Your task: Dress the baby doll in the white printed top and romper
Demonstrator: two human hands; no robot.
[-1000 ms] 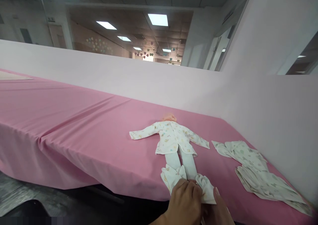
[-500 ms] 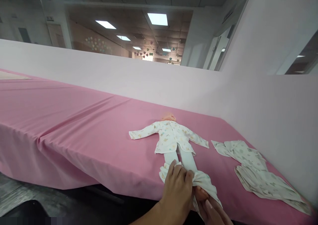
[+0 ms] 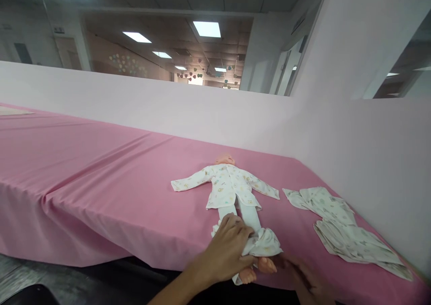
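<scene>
A baby doll [image 3: 226,161] lies on its back in a white patterned jacket [image 3: 225,188], its arms spread. White baby pants [image 3: 264,243] are bunched around its lower legs, and both bare feet [image 3: 266,265] poke out below the cuffs. My left hand [image 3: 229,246] lies across the legs with its fingers curled onto the bunched pants fabric. Just to the right of the feet is my right hand [image 3: 308,278], low and smeared by motion. It looks apart from the pants, and its fingers cannot be made out clearly.
A pink sheet [image 3: 128,192] covers the long table. More patterned baby clothes [image 3: 340,219] lie to the right, near the side wall. A pale cloth [image 3: 13,111] is at the far left. A white wall [image 3: 151,103] with a window runs behind.
My right hand has left the pants leg and moved right. The foot that was inside the right-hand leg opening now shows below the cuff. My left hand stays on the pants.
</scene>
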